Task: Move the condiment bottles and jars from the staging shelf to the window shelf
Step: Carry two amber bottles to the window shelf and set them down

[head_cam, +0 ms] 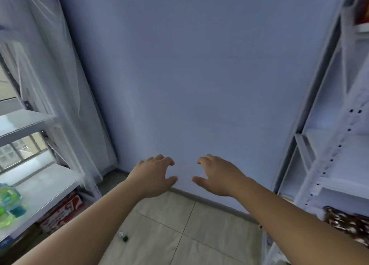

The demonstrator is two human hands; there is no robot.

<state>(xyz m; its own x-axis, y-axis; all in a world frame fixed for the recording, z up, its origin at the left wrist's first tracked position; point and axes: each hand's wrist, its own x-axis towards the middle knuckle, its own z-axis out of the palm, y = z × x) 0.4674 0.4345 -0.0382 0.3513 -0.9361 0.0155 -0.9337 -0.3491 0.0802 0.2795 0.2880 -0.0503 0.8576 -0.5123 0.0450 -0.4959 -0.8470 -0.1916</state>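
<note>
My left hand and my right hand are stretched out in front of me toward a bare blue-white wall, fingers apart and curled, holding nothing. The window shelf stands at the left, beside a window and sheer curtain, with green-labelled containers at its near left end. The white staging shelf rises at the right; its visible middle boards look bare. A blurred red item sits on its top board. No bottle or jar is clearly visible near my hands.
A red and white box lies on the floor under the left shelf. A small green-and-silver object rests on the beige tiles. A brown patterned thing sits low on the right shelf. Tiled floor lies between the two shelves.
</note>
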